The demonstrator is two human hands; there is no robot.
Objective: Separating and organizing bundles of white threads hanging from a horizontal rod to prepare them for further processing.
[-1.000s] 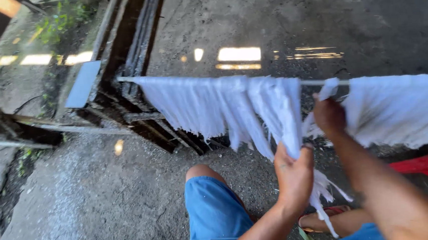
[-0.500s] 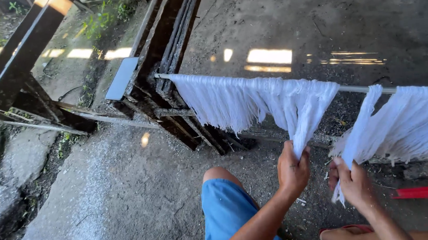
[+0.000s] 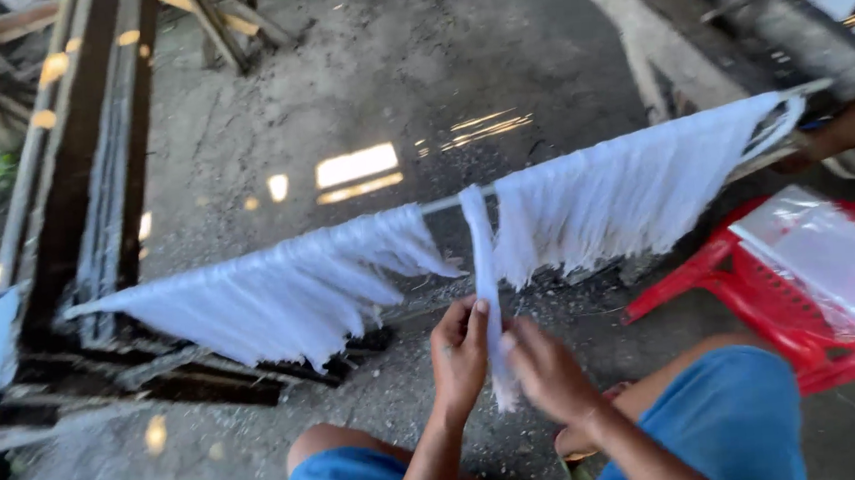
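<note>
Hands have come together on one narrow white strip that hangs alone from the thin rod, between two wide curtains of white strands. Half a second ago each hand held a separate bunch; now the left hand pinches the strip from its left side and the right hand closes on it just below, fingers curled round it. So a single strip has been parted from the rest. A red plastic chair stands to the right.

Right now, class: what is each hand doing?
Left hand: closed on the hanging strip of white noodle-like strands.
Right hand: closed on the same strip, lower down.
</note>
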